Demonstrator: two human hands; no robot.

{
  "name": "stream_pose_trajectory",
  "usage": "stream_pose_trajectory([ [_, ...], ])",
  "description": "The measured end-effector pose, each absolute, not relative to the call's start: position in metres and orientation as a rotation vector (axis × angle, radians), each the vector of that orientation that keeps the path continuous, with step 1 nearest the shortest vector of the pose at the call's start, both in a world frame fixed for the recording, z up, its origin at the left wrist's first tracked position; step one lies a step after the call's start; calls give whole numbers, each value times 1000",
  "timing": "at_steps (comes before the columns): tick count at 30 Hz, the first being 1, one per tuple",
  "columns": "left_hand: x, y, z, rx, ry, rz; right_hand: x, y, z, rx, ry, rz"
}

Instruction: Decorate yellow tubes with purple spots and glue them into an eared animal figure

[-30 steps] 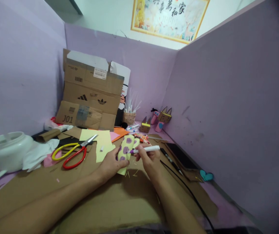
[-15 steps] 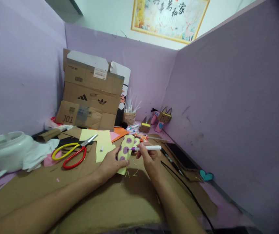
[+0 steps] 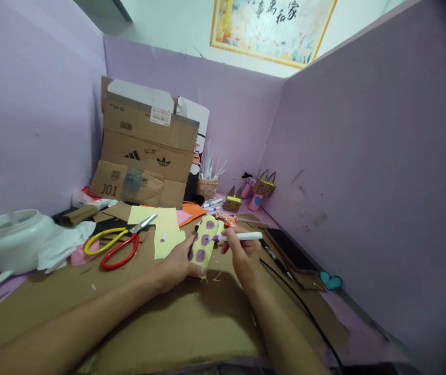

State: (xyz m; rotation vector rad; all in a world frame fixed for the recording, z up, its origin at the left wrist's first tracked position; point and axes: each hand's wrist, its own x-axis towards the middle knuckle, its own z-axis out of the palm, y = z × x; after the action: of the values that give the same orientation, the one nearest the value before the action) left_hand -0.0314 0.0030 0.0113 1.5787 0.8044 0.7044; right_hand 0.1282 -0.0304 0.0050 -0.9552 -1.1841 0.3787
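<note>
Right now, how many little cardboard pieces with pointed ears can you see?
2: one eared piece just right of the basket, the other eared piece farther right, near the right-hand wall. Others could be hidden.

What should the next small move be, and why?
Probably a short stroke of the uncapped purple marker on the front row's middle purple dot: the right hand holds the tip there, while the left hand grips the spotted yellow paper roll.
</note>
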Motion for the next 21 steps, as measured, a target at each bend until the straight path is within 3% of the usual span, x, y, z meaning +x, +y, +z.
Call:
stream_pose_trajectory([
  [21, -29, 3, 10, 1474, 834, 801, 127, -35, 4, -1036, -1403, 562],
])
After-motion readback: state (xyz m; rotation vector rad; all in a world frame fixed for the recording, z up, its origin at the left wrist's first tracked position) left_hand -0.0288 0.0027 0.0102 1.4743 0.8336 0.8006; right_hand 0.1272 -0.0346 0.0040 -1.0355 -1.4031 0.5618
